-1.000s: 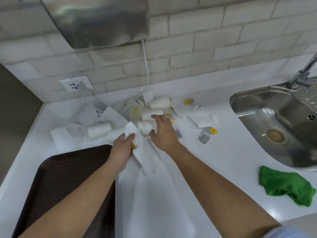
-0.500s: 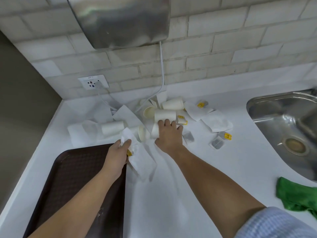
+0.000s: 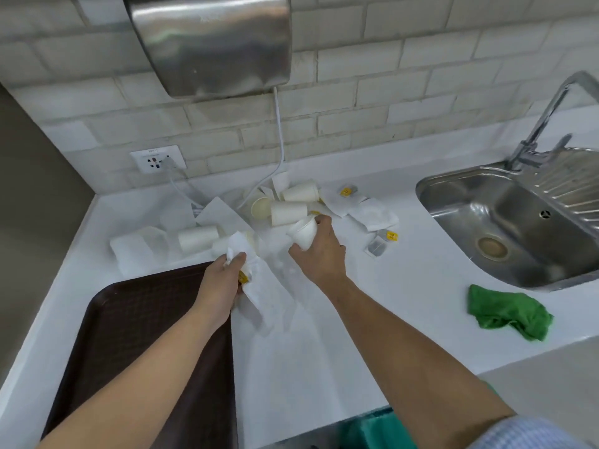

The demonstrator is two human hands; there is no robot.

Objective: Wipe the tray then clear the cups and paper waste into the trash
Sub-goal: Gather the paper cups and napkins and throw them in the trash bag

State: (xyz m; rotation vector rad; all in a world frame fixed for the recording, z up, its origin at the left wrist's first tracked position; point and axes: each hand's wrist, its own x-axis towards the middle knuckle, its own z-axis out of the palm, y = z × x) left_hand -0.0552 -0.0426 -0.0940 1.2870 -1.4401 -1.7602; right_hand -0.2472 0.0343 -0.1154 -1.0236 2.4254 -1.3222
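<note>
My right hand (image 3: 319,256) grips a white paper cup (image 3: 304,233), lifted off the white counter just in front of a heap of cups (image 3: 288,212). My left hand (image 3: 223,281) clutches a wad of white paper waste (image 3: 256,283) with a yellow tag, at the far right corner of the dark brown tray (image 3: 129,325). Another cup (image 3: 197,238) lies on its side left of the heap, among paper sheets (image 3: 136,251). Tea bags with yellow tags (image 3: 384,241) lie to the right of the heap.
A steel sink (image 3: 509,222) with a tap sits at the right. A green cloth (image 3: 505,311) lies in front of it. A steel dryer (image 3: 210,43) hangs on the tiled wall, its cord running to a socket (image 3: 158,159). Something green (image 3: 372,429) shows below the counter edge.
My right hand went from resting on the cup heap to closing on one cup and lifting it toward me. My left hand kept its hold on the paper wad.
</note>
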